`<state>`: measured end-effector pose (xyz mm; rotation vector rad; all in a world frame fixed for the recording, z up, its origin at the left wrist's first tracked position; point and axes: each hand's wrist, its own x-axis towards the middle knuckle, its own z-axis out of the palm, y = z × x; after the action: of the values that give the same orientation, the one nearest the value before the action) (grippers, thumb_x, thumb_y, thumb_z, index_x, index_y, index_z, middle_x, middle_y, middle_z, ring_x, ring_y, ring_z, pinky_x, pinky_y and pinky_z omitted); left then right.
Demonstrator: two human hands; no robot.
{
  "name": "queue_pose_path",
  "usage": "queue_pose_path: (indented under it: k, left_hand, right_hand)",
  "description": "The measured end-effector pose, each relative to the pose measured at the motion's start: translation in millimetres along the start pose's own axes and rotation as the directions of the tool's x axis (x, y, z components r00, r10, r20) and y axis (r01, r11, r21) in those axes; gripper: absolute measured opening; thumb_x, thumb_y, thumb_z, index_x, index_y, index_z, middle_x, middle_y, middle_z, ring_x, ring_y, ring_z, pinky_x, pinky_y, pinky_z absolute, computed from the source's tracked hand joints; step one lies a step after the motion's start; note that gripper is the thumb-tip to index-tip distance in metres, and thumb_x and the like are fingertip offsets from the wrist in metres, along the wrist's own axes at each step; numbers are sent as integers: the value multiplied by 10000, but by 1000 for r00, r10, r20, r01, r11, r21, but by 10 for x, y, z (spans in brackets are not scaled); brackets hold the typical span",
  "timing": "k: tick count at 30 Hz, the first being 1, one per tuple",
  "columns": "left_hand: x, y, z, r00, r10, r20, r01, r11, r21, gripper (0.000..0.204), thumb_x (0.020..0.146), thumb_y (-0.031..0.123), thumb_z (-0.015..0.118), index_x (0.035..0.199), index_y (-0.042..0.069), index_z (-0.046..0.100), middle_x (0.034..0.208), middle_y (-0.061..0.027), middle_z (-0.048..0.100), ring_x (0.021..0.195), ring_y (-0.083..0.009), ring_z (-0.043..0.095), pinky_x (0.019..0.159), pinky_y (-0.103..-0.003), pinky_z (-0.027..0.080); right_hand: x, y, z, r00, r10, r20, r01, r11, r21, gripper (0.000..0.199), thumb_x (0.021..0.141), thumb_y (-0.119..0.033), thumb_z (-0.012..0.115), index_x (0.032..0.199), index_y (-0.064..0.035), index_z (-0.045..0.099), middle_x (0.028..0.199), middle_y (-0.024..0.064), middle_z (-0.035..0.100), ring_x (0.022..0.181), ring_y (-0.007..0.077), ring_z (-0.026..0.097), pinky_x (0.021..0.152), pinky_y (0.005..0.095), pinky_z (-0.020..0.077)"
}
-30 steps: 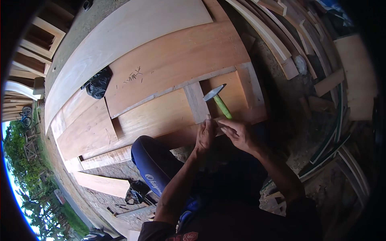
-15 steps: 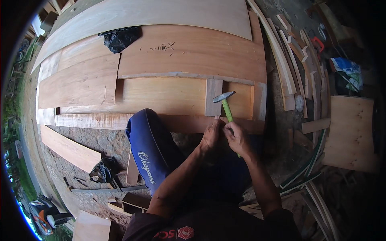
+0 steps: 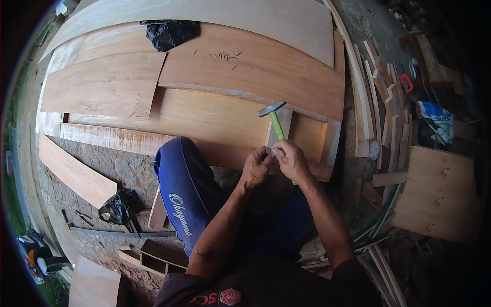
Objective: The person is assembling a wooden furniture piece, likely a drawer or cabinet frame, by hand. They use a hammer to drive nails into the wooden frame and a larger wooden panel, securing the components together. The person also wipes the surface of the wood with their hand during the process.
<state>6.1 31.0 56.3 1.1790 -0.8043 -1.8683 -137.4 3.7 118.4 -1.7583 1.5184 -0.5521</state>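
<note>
My right hand [image 3: 292, 162] is closed round the lime-green handle of a hammer [image 3: 276, 126], whose metal head points up and away from me. Close beside it, my left hand [image 3: 257, 166] has its fingertips pinched together, almost touching the right fingers. Whatever small thing the pinch holds is hidden. Both hands are over the near edge of a wooden frame panel [image 3: 117, 139], by a short crosspiece [image 3: 282, 125]. Farther back, a small heap of nails [image 3: 225, 55] lies loose on the plywood [image 3: 286, 71].
A black plastic bag [image 3: 171, 35] sits on the panel's far side, near a loose thin board [image 3: 102, 84]. Wood strips [image 3: 363, 102] lie along the right. My blue-clad knee [image 3: 186, 174] presses near the front edge. On the ground are a handsaw-like long strip [image 3: 123, 233] and offcuts.
The view has shifted and turned slightly. My hands have come closer together at the fingertips, and the hammer head has tipped a little to the left.
</note>
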Motion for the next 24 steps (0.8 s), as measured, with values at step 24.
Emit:
queue_pose_path:
  k: [24]
  left_hand:
    - [413,-243,47,812,-173,-558,304,941,150,236,912,204,645,907,-15,734,742,-100,693,680,-159,657,646,-328,504]
  right_hand:
    - [489,-323,-680,883,72,464,77,953,-294,565,945,-42,553,1472,-201,425,903,208,653,837,408,656,720,499,531]
